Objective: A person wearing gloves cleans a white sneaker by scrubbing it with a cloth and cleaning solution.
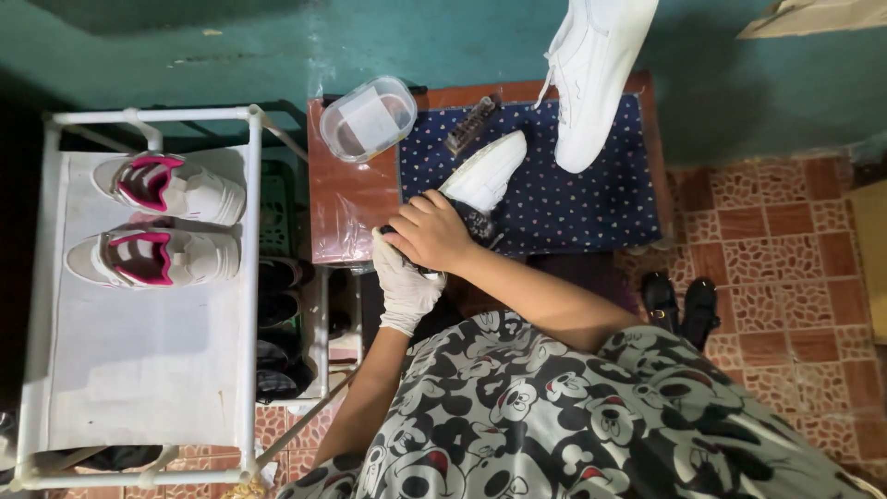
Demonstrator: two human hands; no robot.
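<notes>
My left hand (405, 291) wears a white glove and is closed around a small dark object, of which only the edges show. My bare right hand (430, 231) lies curled over the gloved fingers and hides them; what it grips cannot be made out. Both hands sit at the heel end of a white shoe (490, 169) that lies on a dark blue dotted cloth (591, 199) over a low reddish table (351, 199). A second white shoe (596, 74) stands toe down at the far side of the cloth.
A clear plastic container (368, 118) and a brush (469, 125) sit at the table's far edge. On the left, a white shoe rack (139, 351) holds two white-and-pink sneakers (171, 185). Dark shoes fill a lower shelf (277, 314). Black shoes (679, 305) rest on the tiled floor.
</notes>
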